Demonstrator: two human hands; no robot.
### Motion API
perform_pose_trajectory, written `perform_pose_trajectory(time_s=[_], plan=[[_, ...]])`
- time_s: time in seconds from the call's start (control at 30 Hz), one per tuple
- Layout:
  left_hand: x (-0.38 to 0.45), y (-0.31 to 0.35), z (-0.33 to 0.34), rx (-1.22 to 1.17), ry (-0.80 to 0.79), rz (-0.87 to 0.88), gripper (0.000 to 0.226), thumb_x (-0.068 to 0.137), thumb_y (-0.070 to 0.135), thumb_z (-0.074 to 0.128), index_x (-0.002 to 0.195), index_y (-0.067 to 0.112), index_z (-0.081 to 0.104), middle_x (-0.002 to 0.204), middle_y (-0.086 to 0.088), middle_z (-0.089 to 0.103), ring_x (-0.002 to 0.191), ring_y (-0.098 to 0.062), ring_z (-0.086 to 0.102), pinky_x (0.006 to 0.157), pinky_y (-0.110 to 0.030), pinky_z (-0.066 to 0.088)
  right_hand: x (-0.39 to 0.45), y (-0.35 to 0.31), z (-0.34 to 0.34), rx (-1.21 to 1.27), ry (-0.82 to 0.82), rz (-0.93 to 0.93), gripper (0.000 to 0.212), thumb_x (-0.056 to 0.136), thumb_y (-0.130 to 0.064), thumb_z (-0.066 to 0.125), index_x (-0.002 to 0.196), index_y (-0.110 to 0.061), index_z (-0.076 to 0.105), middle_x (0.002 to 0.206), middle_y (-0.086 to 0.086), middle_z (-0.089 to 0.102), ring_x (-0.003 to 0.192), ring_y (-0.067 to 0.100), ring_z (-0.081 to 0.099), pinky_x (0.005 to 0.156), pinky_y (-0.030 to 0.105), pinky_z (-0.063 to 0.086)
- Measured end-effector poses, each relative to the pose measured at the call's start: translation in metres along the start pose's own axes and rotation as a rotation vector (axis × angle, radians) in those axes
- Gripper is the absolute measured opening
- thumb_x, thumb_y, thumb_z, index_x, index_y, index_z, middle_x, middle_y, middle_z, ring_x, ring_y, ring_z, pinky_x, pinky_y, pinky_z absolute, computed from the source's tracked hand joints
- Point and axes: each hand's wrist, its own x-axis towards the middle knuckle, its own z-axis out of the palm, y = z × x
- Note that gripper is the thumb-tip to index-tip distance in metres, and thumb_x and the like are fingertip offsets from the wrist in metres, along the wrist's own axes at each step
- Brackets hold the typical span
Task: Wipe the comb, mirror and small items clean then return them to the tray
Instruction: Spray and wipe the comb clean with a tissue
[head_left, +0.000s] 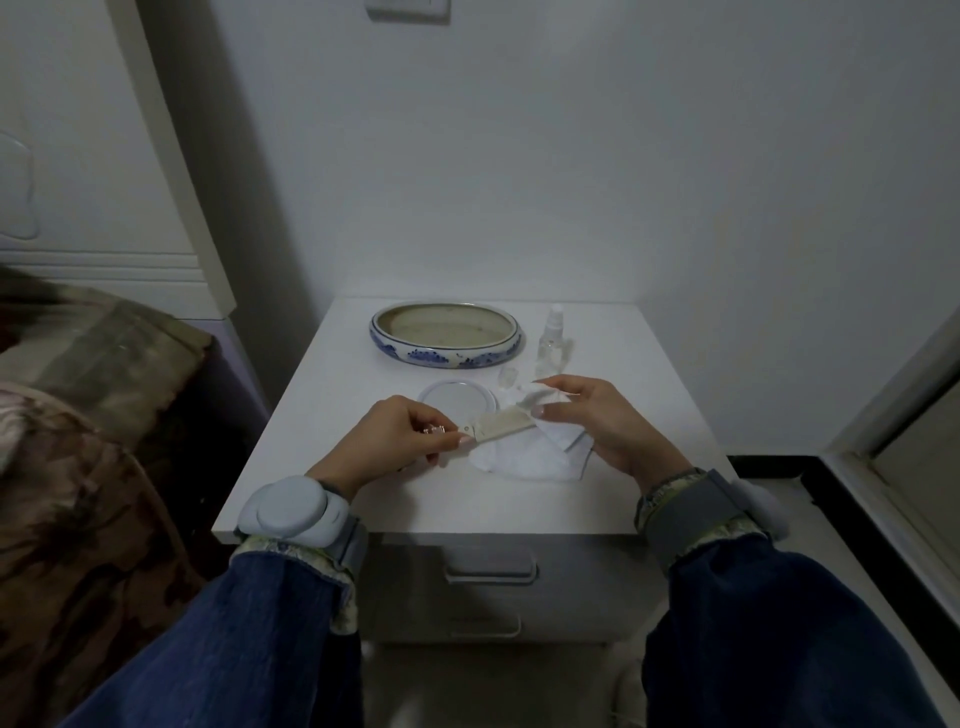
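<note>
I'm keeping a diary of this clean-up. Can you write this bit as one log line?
step: wiping comb | left hand: holds comb | right hand: holds cloth | mirror: on table | tray: empty

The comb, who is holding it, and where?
The left hand pinches the comb at its handle end. The right hand holds a white cloth wrapped over the comb's other end.

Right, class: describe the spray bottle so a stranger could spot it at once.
Start at the white nightstand. At its back sits a blue-and-white tray; just right of it stands the spray bottle. It is the only clear, upright thing there, with a white cap.
</note>
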Motion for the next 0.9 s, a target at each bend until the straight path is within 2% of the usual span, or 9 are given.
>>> perform_pose_trajectory(time_s=[0.07, 0.17, 0.33, 0.43, 0.5, 0.63, 0.77, 0.83, 0.9], plan=[[0.0, 0.0, 0.001, 0.015, -0.005, 0.003, 0.004, 0.083, 0.024, 0.069, 0.081, 0.027, 0.07, 0.055, 0.007, 0.061, 0.041, 0.0, 0.045, 0.043, -0.01, 0.036, 0.0, 0.001, -0.001, -0.031, -0.011, -0.002, 0.024, 0.074, 0.007, 0.068, 0.088, -0.012, 0.069, 0.093, 0.004, 0.067, 0.088, 0.012, 0.062, 0.085, 0.021, 0.046], [0.0, 0.0, 0.002, 0.039, -0.019, 0.003, 0.004, 0.083, 0.024, 0.069, 0.085, 0.023, 0.072, 0.058, 0.004, 0.063, 0.041, 0.001, 0.046, 0.044, -0.009, 0.035, 0.001, 0.002, 0.0, -0.085, 0.006, 0.029, 0.019, 0.07, 0.005, 0.073, 0.086, -0.005, 0.067, 0.089, 0.012, 0.066, 0.081, 0.018, 0.063, 0.076, 0.031, 0.049], [0.001, 0.002, 0.005, 0.039, -0.034, 0.0, 0.008, 0.083, 0.023, 0.069, 0.086, 0.017, 0.073, 0.054, 0.009, 0.061, 0.04, 0.002, 0.046, 0.043, -0.008, 0.034, 0.001, 0.004, 0.004, -0.097, 0.085, -0.006, 0.02, 0.07, 0.012, 0.068, 0.068, -0.006, 0.059, 0.073, 0.007, 0.066, 0.07, 0.015, 0.06, 0.064, 0.027, 0.046], [0.002, 0.003, 0.006, 0.016, -0.033, 0.012, 0.009, 0.084, 0.021, 0.068, 0.085, 0.015, 0.073, 0.054, 0.006, 0.061, 0.039, 0.001, 0.044, 0.043, -0.008, 0.034, 0.004, 0.008, 0.006, -0.04, 0.142, -0.028, 0.017, 0.072, 0.012, 0.064, 0.069, -0.003, 0.057, 0.07, 0.006, 0.068, 0.073, 0.019, 0.061, 0.067, 0.032, 0.046], [0.002, 0.004, 0.006, 0.005, -0.026, 0.017, 0.005, 0.084, 0.021, 0.068, 0.081, 0.019, 0.072, 0.056, 0.003, 0.062, 0.039, 0.0, 0.044, 0.044, -0.009, 0.035, 0.004, 0.008, 0.01, 0.022, 0.193, -0.042, 0.016, 0.073, 0.01, 0.065, 0.069, -0.002, 0.057, 0.072, 0.009, 0.066, 0.076, 0.021, 0.06, 0.069, 0.03, 0.046], [0.003, 0.002, 0.008, 0.042, -0.063, 0.008, 0.005, 0.083, 0.023, 0.068, 0.084, 0.02, 0.072, 0.061, 0.002, 0.065, 0.042, 0.001, 0.047, 0.046, -0.009, 0.036, 0.005, 0.002, 0.012, 0.13, 0.371, -0.012, 0.023, 0.08, -0.002, 0.066, 0.064, -0.015, 0.056, 0.067, 0.004, 0.058, 0.064, 0.015, 0.055, 0.056, 0.023, 0.043], [0.003, 0.001, 0.005, 0.015, -0.034, 0.004, 0.004, 0.084, 0.021, 0.068, 0.082, 0.022, 0.071, 0.052, 0.01, 0.061, 0.04, 0.0, 0.046, 0.044, -0.009, 0.036, 0.001, -0.003, 0.009, 0.09, 0.255, 0.02, 0.011, 0.085, -0.019, 0.065, 0.075, -0.015, 0.063, 0.073, 0.002, 0.06, 0.066, 0.016, 0.056, 0.051, 0.022, 0.043], [0.002, 0.002, 0.004, 0.009, -0.032, 0.019, 0.01, 0.084, 0.021, 0.067, 0.077, 0.028, 0.069, 0.048, 0.011, 0.06, 0.039, -0.001, 0.044, 0.044, -0.01, 0.036, 0.0, -0.004, 0.01, 0.066, 0.191, 0.002, 0.021, 0.086, -0.029, 0.062, 0.083, -0.009, 0.068, 0.08, 0.003, 0.064, 0.073, 0.017, 0.058, 0.057, 0.024, 0.046], [0.001, 0.002, 0.003, 0.001, -0.023, 0.029, 0.013, 0.084, 0.021, 0.067, 0.075, 0.031, 0.068, 0.051, 0.009, 0.06, 0.04, -0.002, 0.043, 0.044, -0.01, 0.036, 0.0, -0.007, 0.009, 0.025, 0.16, 0.009, 0.035, 0.085, -0.043, 0.059, 0.091, -0.012, 0.073, 0.093, 0.003, 0.068, 0.084, 0.016, 0.062, 0.067, 0.027, 0.046]])
